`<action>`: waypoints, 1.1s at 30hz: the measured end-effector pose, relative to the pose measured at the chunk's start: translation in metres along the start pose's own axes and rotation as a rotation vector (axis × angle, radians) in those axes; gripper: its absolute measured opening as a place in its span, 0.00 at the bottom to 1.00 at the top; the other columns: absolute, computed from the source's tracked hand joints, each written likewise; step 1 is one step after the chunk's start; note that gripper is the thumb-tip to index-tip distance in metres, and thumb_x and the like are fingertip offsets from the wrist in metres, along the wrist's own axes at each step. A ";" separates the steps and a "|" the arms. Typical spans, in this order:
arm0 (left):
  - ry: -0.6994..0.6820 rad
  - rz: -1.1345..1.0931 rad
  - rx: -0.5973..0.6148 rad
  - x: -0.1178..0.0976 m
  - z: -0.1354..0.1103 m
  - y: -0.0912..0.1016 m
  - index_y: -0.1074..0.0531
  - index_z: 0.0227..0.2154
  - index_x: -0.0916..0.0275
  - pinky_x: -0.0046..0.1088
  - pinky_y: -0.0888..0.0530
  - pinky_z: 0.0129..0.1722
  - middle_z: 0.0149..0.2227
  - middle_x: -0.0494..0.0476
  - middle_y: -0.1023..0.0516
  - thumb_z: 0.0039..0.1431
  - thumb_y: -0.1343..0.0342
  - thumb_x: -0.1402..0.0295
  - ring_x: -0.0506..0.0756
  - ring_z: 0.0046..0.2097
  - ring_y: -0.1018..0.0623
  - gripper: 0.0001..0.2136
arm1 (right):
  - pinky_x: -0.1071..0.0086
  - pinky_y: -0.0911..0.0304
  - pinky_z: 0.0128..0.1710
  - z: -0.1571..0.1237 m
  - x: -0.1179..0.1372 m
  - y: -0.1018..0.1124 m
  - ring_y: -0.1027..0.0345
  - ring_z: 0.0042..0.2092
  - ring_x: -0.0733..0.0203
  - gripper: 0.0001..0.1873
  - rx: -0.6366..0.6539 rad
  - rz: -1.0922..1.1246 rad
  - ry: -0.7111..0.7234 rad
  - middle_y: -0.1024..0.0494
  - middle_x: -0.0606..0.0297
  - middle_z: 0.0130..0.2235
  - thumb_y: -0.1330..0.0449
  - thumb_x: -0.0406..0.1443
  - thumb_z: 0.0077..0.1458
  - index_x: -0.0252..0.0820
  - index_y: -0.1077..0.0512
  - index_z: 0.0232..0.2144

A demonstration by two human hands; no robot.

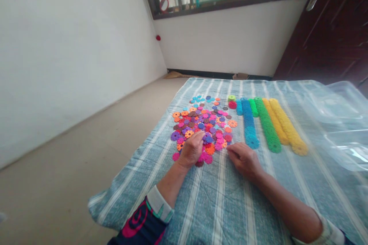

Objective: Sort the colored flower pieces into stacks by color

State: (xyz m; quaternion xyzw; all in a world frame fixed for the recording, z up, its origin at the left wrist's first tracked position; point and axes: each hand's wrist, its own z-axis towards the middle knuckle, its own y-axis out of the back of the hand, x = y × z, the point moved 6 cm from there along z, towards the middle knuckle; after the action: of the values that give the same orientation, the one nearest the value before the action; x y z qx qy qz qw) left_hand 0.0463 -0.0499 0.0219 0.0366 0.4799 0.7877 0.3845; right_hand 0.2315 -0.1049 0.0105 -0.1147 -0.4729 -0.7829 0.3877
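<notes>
A loose heap of plastic snowflake discs (209,116) in pink, purple, orange, red, brown and blue lies on the striped cloth. Over its near side, my left hand (192,149) is closed, with blue-purple snowflake discs (207,138) at its fingertips. At the heap's right edge, my right hand (244,159) has its fingers bent together; what they pinch, if anything, is hidden. Right of the heap lie long rows of overlapping discs: a blue row (249,122), a green row (267,124) and two yellow rows (287,126). Short rows in lime, red and bright green are by their far ends.
Clear plastic boxes (345,101) stand at the right of the cloth-covered table (218,206). The table's left edge drops to a pale floor (71,157). Beyond are a white wall, a window ledge (230,5) with small items, and a dark red door (330,34).
</notes>
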 end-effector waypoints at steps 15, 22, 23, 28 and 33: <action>-0.068 0.031 0.084 -0.014 0.002 0.006 0.28 0.42 0.61 0.39 0.29 0.53 0.46 0.59 0.23 0.56 0.48 0.71 0.56 0.50 0.26 0.11 | 0.67 0.40 0.36 0.001 0.001 0.002 0.34 0.33 0.60 0.11 0.017 -0.021 -0.016 0.24 0.63 0.29 0.48 0.34 0.59 0.43 0.26 0.30; 0.105 0.214 0.077 -0.001 0.005 0.010 0.29 0.30 0.62 0.38 0.29 0.45 0.35 0.59 0.24 0.54 0.49 0.73 0.57 0.41 0.26 0.04 | 0.67 0.40 0.36 0.000 0.001 0.002 0.34 0.33 0.60 0.11 0.015 -0.020 -0.020 0.24 0.63 0.29 0.48 0.33 0.58 0.43 0.26 0.30; 0.099 0.228 0.069 -0.002 0.005 0.010 0.30 0.29 0.62 0.38 0.30 0.45 0.34 0.59 0.24 0.54 0.49 0.73 0.57 0.41 0.26 0.04 | 0.67 0.40 0.36 0.000 0.001 0.002 0.33 0.33 0.60 0.11 0.014 -0.019 -0.021 0.24 0.63 0.29 0.48 0.33 0.58 0.43 0.26 0.30; 0.069 0.328 0.063 -0.008 0.004 0.009 0.30 0.27 0.62 0.36 0.32 0.41 0.29 0.58 0.26 0.57 0.53 0.75 0.57 0.37 0.27 0.08 | 0.67 0.40 0.36 0.000 0.001 0.002 0.34 0.33 0.60 0.11 0.013 -0.019 -0.019 0.24 0.63 0.29 0.48 0.33 0.59 0.43 0.26 0.29; 0.134 0.386 0.051 0.000 0.004 0.014 0.29 0.26 0.62 0.38 0.32 0.39 0.27 0.59 0.25 0.57 0.53 0.74 0.58 0.35 0.27 0.09 | 0.67 0.41 0.35 0.001 0.002 0.003 0.34 0.33 0.60 0.10 0.021 -0.020 -0.019 0.25 0.63 0.29 0.48 0.33 0.58 0.43 0.27 0.30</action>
State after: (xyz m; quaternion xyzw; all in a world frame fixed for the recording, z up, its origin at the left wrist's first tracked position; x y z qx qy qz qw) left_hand 0.0401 -0.0505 0.0346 0.0853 0.5083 0.8350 0.1927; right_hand 0.2319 -0.1060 0.0135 -0.1135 -0.4859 -0.7805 0.3767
